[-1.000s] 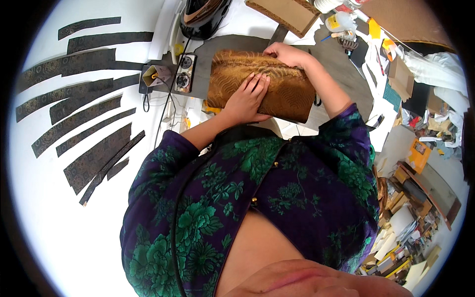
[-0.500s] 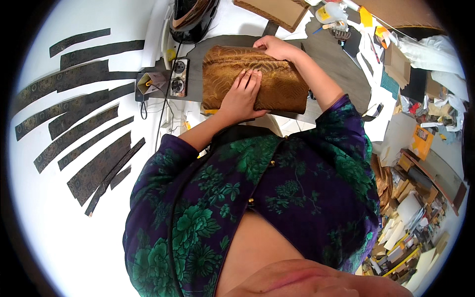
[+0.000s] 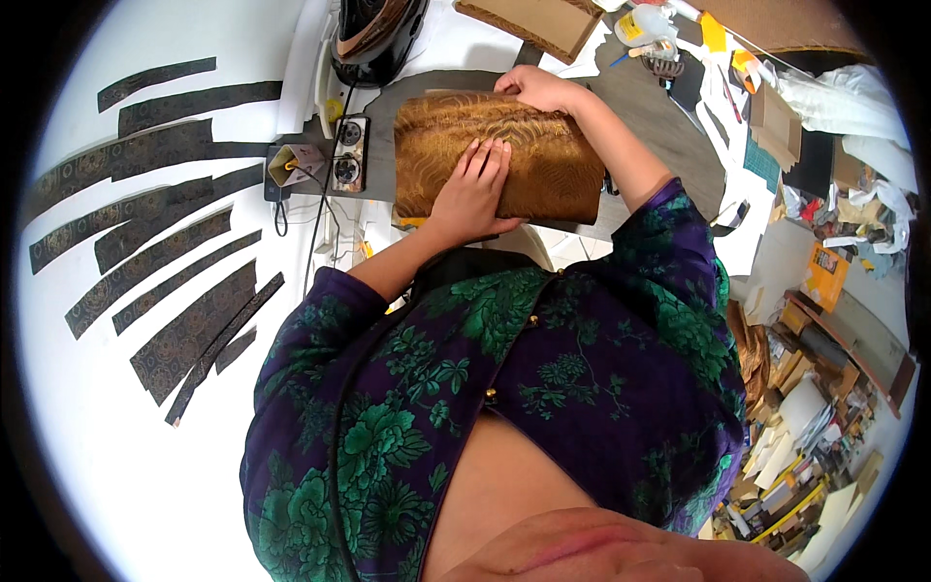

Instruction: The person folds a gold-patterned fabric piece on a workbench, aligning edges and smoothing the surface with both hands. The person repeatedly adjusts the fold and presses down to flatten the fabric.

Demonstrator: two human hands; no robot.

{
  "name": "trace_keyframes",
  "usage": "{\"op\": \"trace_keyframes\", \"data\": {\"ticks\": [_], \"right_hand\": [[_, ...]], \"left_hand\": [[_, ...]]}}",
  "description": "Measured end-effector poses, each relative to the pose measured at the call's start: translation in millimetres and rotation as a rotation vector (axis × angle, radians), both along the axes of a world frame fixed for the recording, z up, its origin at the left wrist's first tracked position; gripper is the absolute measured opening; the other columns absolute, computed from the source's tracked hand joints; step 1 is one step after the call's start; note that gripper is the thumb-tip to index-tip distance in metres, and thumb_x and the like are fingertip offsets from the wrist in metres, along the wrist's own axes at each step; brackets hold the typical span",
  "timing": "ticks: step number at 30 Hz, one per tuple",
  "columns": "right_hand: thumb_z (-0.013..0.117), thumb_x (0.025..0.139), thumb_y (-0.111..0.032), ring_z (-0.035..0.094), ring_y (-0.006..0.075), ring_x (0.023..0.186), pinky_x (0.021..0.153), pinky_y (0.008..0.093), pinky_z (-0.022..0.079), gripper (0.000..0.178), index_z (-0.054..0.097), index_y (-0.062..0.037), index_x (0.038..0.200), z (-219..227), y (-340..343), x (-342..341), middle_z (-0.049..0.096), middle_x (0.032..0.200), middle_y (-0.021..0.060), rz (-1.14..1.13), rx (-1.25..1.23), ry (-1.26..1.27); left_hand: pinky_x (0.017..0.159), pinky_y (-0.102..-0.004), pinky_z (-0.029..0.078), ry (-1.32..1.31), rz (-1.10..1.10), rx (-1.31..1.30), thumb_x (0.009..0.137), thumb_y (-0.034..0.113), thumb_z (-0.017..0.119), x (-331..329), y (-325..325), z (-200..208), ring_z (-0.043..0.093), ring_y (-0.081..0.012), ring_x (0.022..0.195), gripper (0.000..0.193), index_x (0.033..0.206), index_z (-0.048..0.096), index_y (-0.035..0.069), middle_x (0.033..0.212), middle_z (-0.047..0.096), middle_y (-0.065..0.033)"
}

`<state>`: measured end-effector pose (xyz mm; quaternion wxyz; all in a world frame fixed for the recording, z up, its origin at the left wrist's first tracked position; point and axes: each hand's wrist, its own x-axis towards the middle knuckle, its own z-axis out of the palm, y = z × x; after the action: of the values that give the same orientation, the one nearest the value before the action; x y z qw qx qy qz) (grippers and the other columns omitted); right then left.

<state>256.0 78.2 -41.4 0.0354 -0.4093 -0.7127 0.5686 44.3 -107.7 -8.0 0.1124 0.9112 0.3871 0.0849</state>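
Observation:
A box-like piece covered in golden-brown patterned fabric (image 3: 553, 179) lies at the near edge of the grey work table (image 3: 640, 116). Flat on its top rests my left hand (image 3: 475, 192), fingers stretched toward the far side and thumb pointing right. My right hand (image 3: 539, 89) reaches round the right end to the far edge, its fingers curled and pressed on that edge. The fingertips are partly hidden there, so what exactly they pinch does not show. A yellow bit peeks out under the near left corner.
Beyond the piece lies a shallow fabric-trimmed tray (image 3: 533, 21). A shiny black object (image 3: 378, 44) and a socket strip (image 3: 349, 153) stand left. Dark patterned strips (image 3: 160, 150) hang on the white surface at left. A bottle (image 3: 645, 26), brush and papers crowd the right.
The covered piece has shifted very slightly, its far left edge now sitting a little lower. Both hands have stayed almost in place, the right one moving a touch up and left.

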Motion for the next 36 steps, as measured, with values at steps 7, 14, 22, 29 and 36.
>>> {"op": "trace_keyframes", "data": {"ticks": [7,14,22,29,36], "right_hand": [[0.074,0.092,-0.014,0.060,0.0145,0.077,0.075,0.0331,0.051,0.018,0.071,0.0021,0.098,5,-5,-11,0.073,0.082,0.0071,-0.025,0.139,-0.031],[0.074,0.092,-0.021,0.071,0.0302,0.087,0.081,0.0404,0.055,0.025,0.077,-0.0038,0.110,-1,4,-4,0.078,0.097,0.0155,-0.044,0.161,-0.127],[0.072,0.090,-0.019,0.072,0.0283,0.090,0.084,0.0391,0.055,0.024,0.077,-0.0043,0.108,6,7,-9,0.078,0.099,0.0145,0.025,0.159,-0.115],[0.072,0.092,-0.016,0.070,0.0276,0.087,0.083,0.0387,0.054,0.020,0.077,-0.0033,0.106,13,15,-23,0.078,0.095,0.0154,0.050,0.212,-0.139],[0.074,0.097,-0.015,0.063,0.0098,0.075,0.072,0.0296,0.052,0.012,0.075,-0.0026,0.099,15,16,-22,0.076,0.084,0.0033,0.038,0.137,-0.025]], "left_hand": [[0.129,-0.0517,0.026,-0.002,0.013,-0.012,0.081,0.073,0.071,-1,0,-1,0.040,-0.0412,0.146,0.122,0.156,0.032,-0.014,0.153,0.045,-0.0289],[0.128,-0.0526,0.026,-0.002,0.011,-0.010,0.081,0.074,0.071,1,2,1,0.041,-0.0417,0.146,0.123,0.156,0.033,-0.015,0.152,0.046,-0.0292],[0.128,-0.0537,0.026,0.008,0.031,-0.014,0.081,0.074,0.071,2,1,-1,0.041,-0.0421,0.146,0.122,0.156,0.033,-0.014,0.153,0.046,-0.0293],[0.128,-0.0538,0.026,0.013,0.053,-0.029,0.081,0.075,0.071,4,1,0,0.041,-0.0438,0.146,0.123,0.156,0.032,-0.015,0.153,0.045,-0.0301],[0.129,-0.0532,0.024,0.027,0.046,-0.010,0.081,0.076,0.070,1,-2,-1,0.040,-0.0420,0.147,0.124,0.157,0.031,-0.015,0.152,0.045,-0.0295]]}}
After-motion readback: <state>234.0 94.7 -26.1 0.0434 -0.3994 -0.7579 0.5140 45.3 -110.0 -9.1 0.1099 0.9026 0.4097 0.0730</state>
